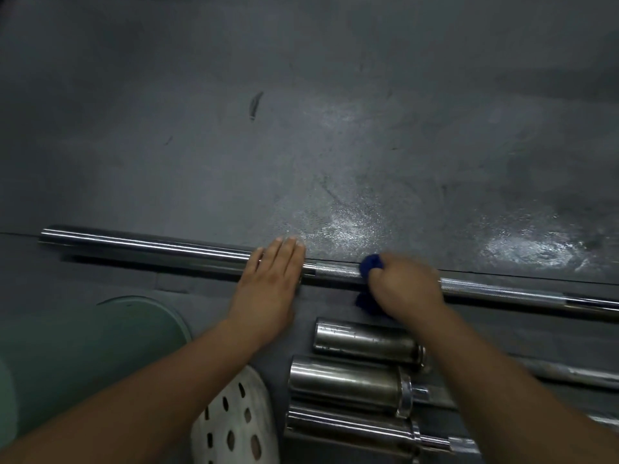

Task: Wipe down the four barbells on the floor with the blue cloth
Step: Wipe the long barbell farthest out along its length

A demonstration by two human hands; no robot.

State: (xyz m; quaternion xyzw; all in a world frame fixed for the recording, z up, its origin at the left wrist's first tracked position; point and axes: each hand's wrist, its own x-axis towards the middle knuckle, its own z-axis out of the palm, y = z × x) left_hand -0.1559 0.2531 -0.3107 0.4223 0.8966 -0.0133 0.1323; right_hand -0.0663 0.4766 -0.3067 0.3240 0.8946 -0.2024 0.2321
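A blue cloth (371,262) is bunched round the knurled shaft of the farthest barbell (150,247), which lies across a dark, speckled floor (301,128). The cloth sits just to the right of where the bar's smooth left sleeve meets the shaft. The person's right hand (407,284) is clenched over the cloth and the bar, and blue shows both above and below the knuckles. The hand is blurred, so the lie of each finger cannot be made out. The left hand (268,283) lies flat across the inner end of the sleeve with its fingers (284,252) straight and together, grasping nothing and apparently steadying the bar. Closer to the camera, three nearer barbells (345,385) lie side by side with their thick sleeves pointing left and their shafts running off to the right under the right forearm; neither hand touches them. Their sleeves look duller and more smudged than the gleaming far one. This suggests the job is at an early stage, with one bar under the cloth and three likely yet to be wiped, though the picture cannot confirm that. At lower left are a green trouser leg (83,356) and a white perforated shoe (234,420). Patches of glare shine on the floor beyond the bar.
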